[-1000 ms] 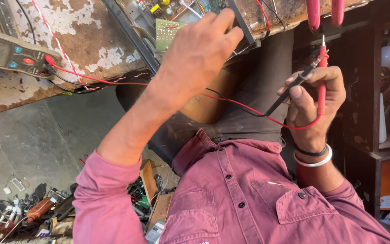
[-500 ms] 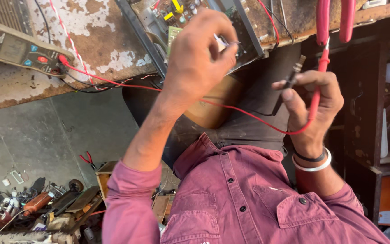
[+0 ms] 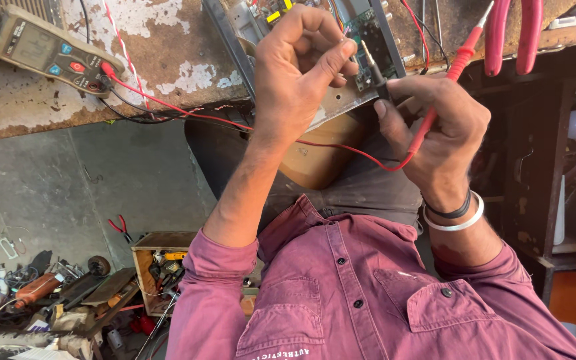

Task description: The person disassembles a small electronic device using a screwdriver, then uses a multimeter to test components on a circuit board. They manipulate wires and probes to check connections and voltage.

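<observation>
Hands meet over the near edge of the desk [image 3: 168, 80], both arms reaching up from rolled maroon sleeves. Left hand [image 3: 298, 73] is curled, thumb and forefinger pinched together near the upper tip of the black probe [image 3: 373, 67]; whether they grip the probe itself or something small beside it cannot be told. Wrist is bent back, forearm rising steeply from the elbow. Right hand [image 3: 445, 127] is clamped around two test leads: the black probe, held low between thumb and fingers with its tip pointing up onto the circuit board [image 3: 368, 33], and the red probe [image 3: 448, 80], running diagonally through the fist with its metal tip up toward the desk's far-right edge. A white bangle and dark band sit on the right wrist.

Circuit board lies in an open metal chassis [image 3: 341, 100] that overhangs the desk's near edge. Red wire loops from the right hand back to the multimeter [image 3: 48, 50] at the desk's left end. Red-handled pliers [image 3: 515, 33] lie near the right corner. Floor below left holds a wooden toolbox [image 3: 161, 263] and scattered tools.
</observation>
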{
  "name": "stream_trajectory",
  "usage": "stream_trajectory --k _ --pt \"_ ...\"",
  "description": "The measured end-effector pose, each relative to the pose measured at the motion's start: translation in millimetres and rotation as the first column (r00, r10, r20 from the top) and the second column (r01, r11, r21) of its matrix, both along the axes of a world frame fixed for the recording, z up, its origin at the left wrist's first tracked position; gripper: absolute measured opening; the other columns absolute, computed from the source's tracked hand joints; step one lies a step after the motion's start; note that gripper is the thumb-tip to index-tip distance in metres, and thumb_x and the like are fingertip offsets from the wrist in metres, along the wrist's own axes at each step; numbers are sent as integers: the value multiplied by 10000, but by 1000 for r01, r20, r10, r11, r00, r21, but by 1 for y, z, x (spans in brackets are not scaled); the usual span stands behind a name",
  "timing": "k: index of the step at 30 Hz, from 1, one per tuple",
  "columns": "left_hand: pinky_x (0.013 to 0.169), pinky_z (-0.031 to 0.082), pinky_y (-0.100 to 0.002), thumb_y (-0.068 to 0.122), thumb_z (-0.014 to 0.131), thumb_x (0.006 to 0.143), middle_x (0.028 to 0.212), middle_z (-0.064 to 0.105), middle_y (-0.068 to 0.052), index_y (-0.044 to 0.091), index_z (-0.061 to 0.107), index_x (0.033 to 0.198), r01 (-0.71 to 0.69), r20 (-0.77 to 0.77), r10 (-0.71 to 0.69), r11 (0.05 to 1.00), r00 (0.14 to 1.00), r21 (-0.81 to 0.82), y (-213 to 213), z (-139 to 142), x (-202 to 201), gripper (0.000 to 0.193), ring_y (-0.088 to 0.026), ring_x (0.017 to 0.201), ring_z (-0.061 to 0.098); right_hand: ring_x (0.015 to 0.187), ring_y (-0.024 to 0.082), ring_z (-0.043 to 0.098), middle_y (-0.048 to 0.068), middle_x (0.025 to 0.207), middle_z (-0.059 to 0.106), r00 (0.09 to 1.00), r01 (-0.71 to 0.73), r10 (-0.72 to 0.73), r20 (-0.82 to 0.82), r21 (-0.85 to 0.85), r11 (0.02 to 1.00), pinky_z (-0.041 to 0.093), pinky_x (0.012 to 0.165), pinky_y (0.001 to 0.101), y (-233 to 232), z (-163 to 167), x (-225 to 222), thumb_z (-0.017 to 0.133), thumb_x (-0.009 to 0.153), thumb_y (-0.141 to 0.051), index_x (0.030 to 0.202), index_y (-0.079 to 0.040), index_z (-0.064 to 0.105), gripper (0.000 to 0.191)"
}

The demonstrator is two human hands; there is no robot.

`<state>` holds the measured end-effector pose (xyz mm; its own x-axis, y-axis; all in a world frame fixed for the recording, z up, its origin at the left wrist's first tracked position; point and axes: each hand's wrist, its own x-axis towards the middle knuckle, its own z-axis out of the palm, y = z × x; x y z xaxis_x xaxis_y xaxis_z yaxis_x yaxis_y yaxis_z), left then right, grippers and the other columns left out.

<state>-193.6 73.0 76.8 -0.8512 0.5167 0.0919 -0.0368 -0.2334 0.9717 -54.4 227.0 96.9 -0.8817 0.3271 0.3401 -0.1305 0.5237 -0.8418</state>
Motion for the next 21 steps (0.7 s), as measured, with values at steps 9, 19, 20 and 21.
stream_trajectory --k 9,19,20,21 --pt "825 581 -220 27 689 1075 1023 751 -29 1 727 1226 46 -53 -47 999 998 -25 -3 2 7 158 -68 893 690 762 113 645 79 977 703 999 -32 34 -21 82 996 511 683 220 -3 2 1 878 929 69 1114 -25 693 278" --pt "867 570 -195 11 685 1100 1098 696 -22 -4 727 1232 108 -68 -109 994 992 -13 -4 2 8 140 -67 984 698 821 152 675 115 1040 719 997 -14 23 -69 131 991 534 713 248 4 1 -1 874 922 81 1133 -30 680 307" --pt "875 566 -193 5 680 1100 1101 689 -22 -2 725 1251 116 -47 -116 993 992 9 -4 1 8 158 -67 998 697 813 152 676 114 1040 725 998 -9 16 -56 123 992 533 709 247 4 1 -1 882 927 78 1135 -34 688 305" --pt "881 567 -192 2 679 1100 1095 686 -21 -7 723 1233 117 -46 -116 993 992 19 -4 1 8 141 -68 1001 700 824 158 681 115 1048 726 998 -9 16 -55 124 992 538 718 250 4 2 -1 880 927 79 1136 -34 689 305"
